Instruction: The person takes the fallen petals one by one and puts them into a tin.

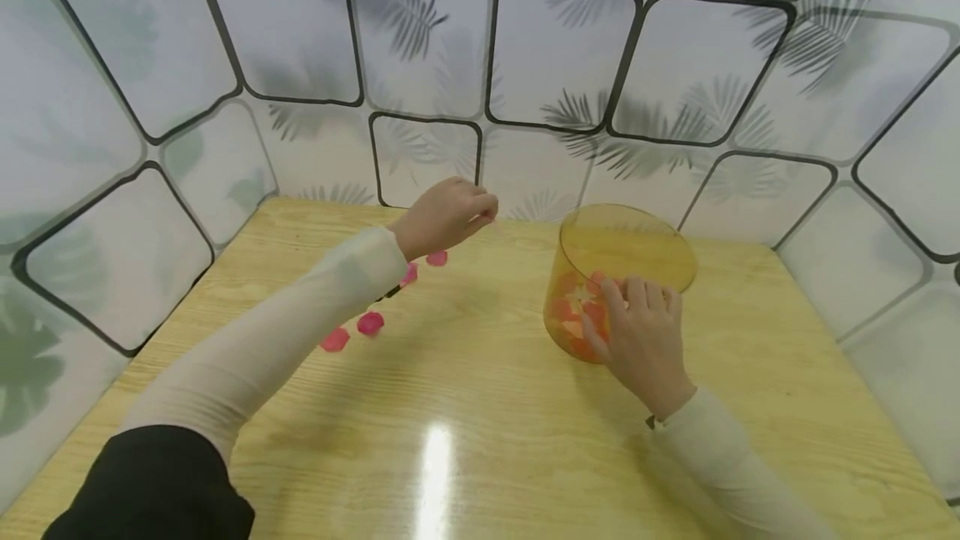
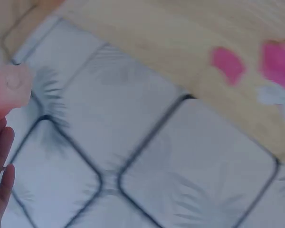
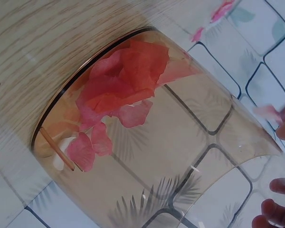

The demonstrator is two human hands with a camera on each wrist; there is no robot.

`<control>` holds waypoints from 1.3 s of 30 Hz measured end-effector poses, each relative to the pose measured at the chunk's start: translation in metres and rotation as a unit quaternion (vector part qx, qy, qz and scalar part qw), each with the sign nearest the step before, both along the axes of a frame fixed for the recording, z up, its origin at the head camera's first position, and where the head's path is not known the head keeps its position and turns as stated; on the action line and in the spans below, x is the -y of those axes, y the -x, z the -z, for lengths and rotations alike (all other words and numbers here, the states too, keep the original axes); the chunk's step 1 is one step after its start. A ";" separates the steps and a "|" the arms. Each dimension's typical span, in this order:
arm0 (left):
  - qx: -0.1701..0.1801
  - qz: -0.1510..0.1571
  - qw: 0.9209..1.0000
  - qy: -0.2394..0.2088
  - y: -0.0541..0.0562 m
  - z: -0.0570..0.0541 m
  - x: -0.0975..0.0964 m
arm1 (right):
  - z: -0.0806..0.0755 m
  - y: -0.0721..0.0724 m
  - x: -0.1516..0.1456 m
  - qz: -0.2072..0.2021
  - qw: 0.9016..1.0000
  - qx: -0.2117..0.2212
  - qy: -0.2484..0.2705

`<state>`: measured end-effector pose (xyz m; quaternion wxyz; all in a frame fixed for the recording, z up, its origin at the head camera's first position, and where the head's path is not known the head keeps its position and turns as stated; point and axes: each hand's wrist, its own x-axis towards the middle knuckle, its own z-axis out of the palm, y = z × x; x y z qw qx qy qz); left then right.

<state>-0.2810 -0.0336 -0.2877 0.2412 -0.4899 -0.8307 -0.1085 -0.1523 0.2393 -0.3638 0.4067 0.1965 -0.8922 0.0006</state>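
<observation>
My left hand [image 1: 450, 215] is raised above the far part of the table. In the left wrist view its fingers [image 2: 4, 147] hold a pale pink petal [image 2: 12, 85]. My right hand [image 1: 645, 340] is at the near side of an amber see-through container [image 1: 562, 273], thumb and fingers spread apart by its rim. Red and pink petals [image 3: 123, 80] lie inside, toward the container's bottom. At the right edge of the right wrist view, a blurred pink petal [image 3: 268, 112] shows beside a fingertip; I cannot tell whether that finger touches it.
Loose pink petals lie left of the container, among them a petal [image 1: 335, 340] and a darker petal [image 1: 371, 323] in front of my left forearm. The pale wooden table [image 1: 465, 373] meets a patterned wall covering [image 1: 420, 40] behind and at both sides.
</observation>
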 end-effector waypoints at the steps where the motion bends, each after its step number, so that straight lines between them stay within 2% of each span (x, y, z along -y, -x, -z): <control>1: 0.007 0.006 1.000 -0.020 -0.003 -0.007 -0.006 | 0.000 0.000 0.000 0.002 1.000 0.003 0.000; 5: 0.019 0.036 0.997 -0.070 -0.013 -0.028 -0.033 | 0.000 0.000 0.000 0.001 1.000 0.001 -0.002; 9: 0.030 0.057 0.995 -0.071 -0.020 -0.037 -0.066 | 0.000 0.001 -0.001 0.000 1.000 -0.006 -0.006; 13: 0.048 0.056 0.997 -0.028 -0.021 -0.040 -0.101 | 0.000 0.001 -0.002 0.006 1.000 -0.002 -0.011; 17: 0.073 0.034 0.996 0.028 -0.018 -0.035 -0.132 | -0.001 -0.001 -0.002 0.009 1.000 0.005 -0.011; 21: 0.121 0.008 0.988 0.099 -0.015 -0.028 -0.154 | -0.002 -0.001 -0.002 0.008 1.000 0.007 -0.009; 23: 0.142 0.005 0.981 0.129 -0.015 -0.023 -0.159 | -0.002 -0.002 -0.002 0.010 1.000 0.009 -0.010; 25: 0.150 0.009 0.978 0.144 -0.015 -0.018 -0.159 | -0.002 -0.002 -0.002 0.009 1.000 0.009 -0.010; 30: 0.148 0.029 0.983 0.102 -0.016 -0.010 -0.144 | -0.001 -0.002 -0.001 0.008 1.000 0.008 -0.011; 35: 0.139 0.024 0.988 0.066 -0.020 -0.009 -0.112 | 0.000 -0.001 -0.001 0.002 1.000 0.004 -0.002; 39: 0.116 0.012 0.992 0.036 -0.020 -0.005 -0.082 | 0.001 0.001 -0.001 -0.004 1.000 -0.001 0.006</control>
